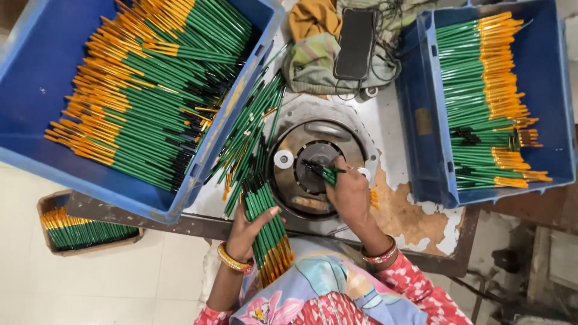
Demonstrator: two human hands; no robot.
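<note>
My left hand (248, 230) grips a thick bundle of green pens with orange ends (268, 232), held near my lap at the table's front edge. My right hand (348, 194) pinches one green pen (325, 173) and holds its tip over the black centre of a round metal machine disc (313, 165) set in the table. A loose heap of green pens (247, 135) lies just left of the disc.
A big blue crate (36, 78) full of green and orange pens sits at the left. A second blue crate (551, 90) with sorted pens stands at the right. A small box of pens (84, 232) rests on the floor. A black phone (355, 42) lies on cloth at the back.
</note>
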